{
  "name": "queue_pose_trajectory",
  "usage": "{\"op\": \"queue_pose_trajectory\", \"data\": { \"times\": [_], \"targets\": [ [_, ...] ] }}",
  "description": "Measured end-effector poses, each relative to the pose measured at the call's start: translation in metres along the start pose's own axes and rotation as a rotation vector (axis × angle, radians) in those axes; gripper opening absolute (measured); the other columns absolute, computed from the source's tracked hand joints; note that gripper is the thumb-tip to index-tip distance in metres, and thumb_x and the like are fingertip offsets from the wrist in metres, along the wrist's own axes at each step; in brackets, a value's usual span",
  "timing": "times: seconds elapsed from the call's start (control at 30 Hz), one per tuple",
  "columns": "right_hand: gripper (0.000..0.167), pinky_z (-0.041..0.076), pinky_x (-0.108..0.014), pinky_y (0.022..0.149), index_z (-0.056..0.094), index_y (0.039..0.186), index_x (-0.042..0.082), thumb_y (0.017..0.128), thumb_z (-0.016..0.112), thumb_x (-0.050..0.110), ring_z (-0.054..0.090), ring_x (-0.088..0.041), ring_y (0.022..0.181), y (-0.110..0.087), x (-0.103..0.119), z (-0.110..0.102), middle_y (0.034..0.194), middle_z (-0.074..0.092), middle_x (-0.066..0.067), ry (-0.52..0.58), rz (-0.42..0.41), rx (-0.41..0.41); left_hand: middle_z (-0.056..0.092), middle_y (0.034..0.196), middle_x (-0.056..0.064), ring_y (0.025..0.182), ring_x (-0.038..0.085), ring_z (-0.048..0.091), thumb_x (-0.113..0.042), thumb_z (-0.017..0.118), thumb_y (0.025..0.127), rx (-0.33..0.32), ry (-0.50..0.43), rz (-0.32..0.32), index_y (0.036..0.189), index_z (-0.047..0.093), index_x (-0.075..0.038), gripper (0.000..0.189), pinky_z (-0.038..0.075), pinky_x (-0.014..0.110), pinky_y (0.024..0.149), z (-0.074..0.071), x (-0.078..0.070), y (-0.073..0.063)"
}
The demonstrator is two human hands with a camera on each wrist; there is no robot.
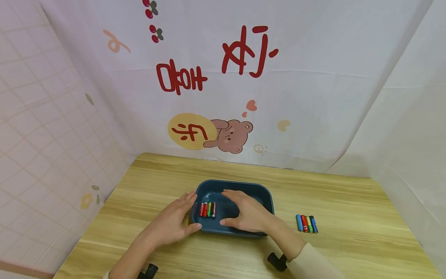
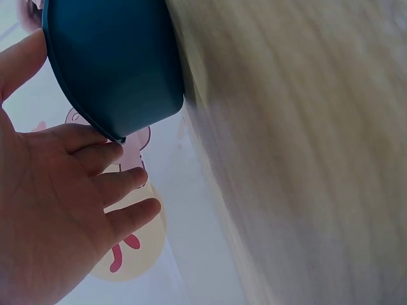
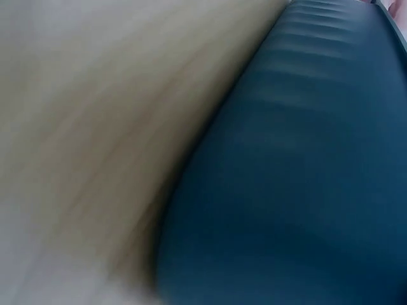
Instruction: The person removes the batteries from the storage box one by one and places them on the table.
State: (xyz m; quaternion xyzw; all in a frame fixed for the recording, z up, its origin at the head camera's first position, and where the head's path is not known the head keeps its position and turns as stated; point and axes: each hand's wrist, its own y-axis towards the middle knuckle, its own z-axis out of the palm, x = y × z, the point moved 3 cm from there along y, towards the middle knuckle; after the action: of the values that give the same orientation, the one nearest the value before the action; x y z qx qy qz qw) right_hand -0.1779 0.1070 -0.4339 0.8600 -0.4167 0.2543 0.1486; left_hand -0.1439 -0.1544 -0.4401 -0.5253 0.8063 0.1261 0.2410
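A dark blue plastic bin (image 1: 237, 233) sits on the wooden table. Inside, at its left end, several batteries (image 1: 208, 210) in red, green and dark red lie side by side. My left hand (image 1: 174, 221) is at the bin's left end, thumb and fingers spread at the rim; in the left wrist view its fingers (image 2: 130, 219) extend loosely beside the bin (image 2: 117, 63). My right hand (image 1: 249, 213) reaches over the front rim into the bin, thumb and fingers apart, right of the batteries, with nothing seen between them. The right wrist view shows just the bin's outer wall (image 3: 286, 178).
Another row of batteries (image 1: 306, 224), blue, red, green and dark blue, lies on the table (image 1: 348, 201) to the bin's right. A printed white cloth (image 1: 313, 97) hangs behind the table. Black wrist mounts (image 1: 277, 262) show below the forearms.
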Motion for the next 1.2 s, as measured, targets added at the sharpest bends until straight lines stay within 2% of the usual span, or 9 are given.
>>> {"op": "queue_pose_trajectory", "data": {
  "times": [0.47, 0.8, 1.2],
  "targets": [
    [0.090, 0.052, -0.055, 0.105, 0.057, 0.150, 0.008, 0.081, 0.086, 0.057, 0.055, -0.032, 0.136, 0.025, 0.003, 0.012, 0.149, 0.056, -0.013, -0.069, 0.050, 0.006, 0.029, 0.171, 0.011, 0.157, 0.038, 0.025, -0.051, 0.077, 0.093, 0.003, 0.003, 0.017, 0.162, 0.036, -0.003, 0.093, 0.026, 0.063, 0.122, 0.001, 0.002, 0.002],
    [0.087, 0.057, -0.045, 0.098, 0.064, 0.141, 0.002, 0.076, 0.091, 0.054, 0.063, -0.023, 0.113, 0.039, 0.002, 0.023, 0.126, 0.066, -0.010, -0.090, 0.047, 0.036, 0.032, 0.169, 0.014, 0.156, 0.038, 0.026, -0.050, 0.077, 0.093, 0.003, 0.007, 0.021, 0.161, 0.037, -0.002, 0.093, 0.026, 0.062, 0.122, 0.000, 0.001, 0.001],
    [0.079, 0.057, -0.037, 0.094, 0.070, 0.133, 0.004, 0.075, 0.092, 0.053, 0.063, -0.017, 0.102, 0.051, -0.003, 0.034, 0.116, 0.069, -0.006, -0.124, 0.047, 0.095, 0.030, 0.169, 0.014, 0.156, 0.038, 0.026, -0.049, 0.077, 0.093, 0.001, 0.009, 0.032, 0.161, 0.037, -0.001, 0.093, 0.026, 0.061, 0.123, 0.000, 0.001, 0.001]
  ]
}}
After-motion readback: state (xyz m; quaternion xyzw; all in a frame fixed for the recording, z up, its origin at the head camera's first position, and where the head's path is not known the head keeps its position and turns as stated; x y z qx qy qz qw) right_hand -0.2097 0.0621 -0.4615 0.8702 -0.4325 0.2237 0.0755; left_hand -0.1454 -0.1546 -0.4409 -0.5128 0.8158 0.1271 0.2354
